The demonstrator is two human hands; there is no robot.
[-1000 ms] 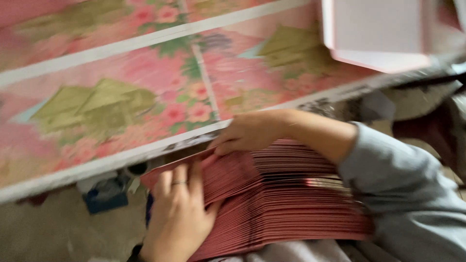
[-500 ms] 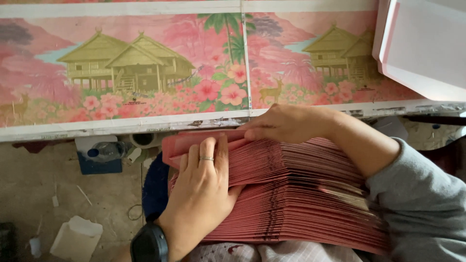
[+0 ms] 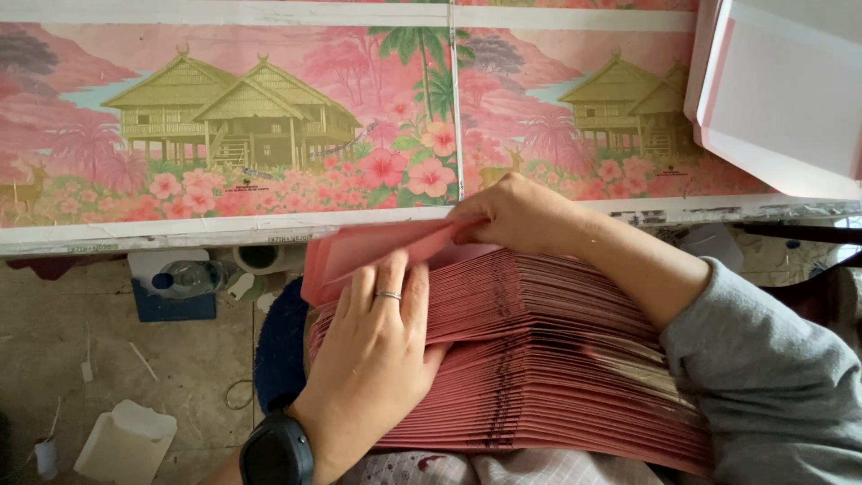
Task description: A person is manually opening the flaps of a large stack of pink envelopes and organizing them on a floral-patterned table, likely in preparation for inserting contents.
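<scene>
Head camera looks straight down onto a lap piled with a fanned stack of pink-red folded cards (image 3: 557, 359); left hand (image 3: 377, 359), ring on one finger and black smartwatch (image 3: 277, 452) at the wrist, lies flat with fingers spread on the near end of the stack, pinning it; right hand (image 3: 516, 216), grey sleeve (image 3: 772, 377) behind it, pinches the top card (image 3: 377, 251) by its edge and has it lifted clear at that end, tilted up off the pile; just beyond runs the table edge with its pink printed sheet of stilt houses and flowers (image 3: 269, 135), and a pale pink box lid (image 3: 781, 99) sits at the far right corner; down on the floor, a plastic bottle in a blue tray (image 3: 180, 283) and a white carton (image 3: 126, 440); risk as I read it: the fan leans toward the knees, so if the flat palm eases off the cards could slide to the floor; the pinch might also drag a second card along
</scene>
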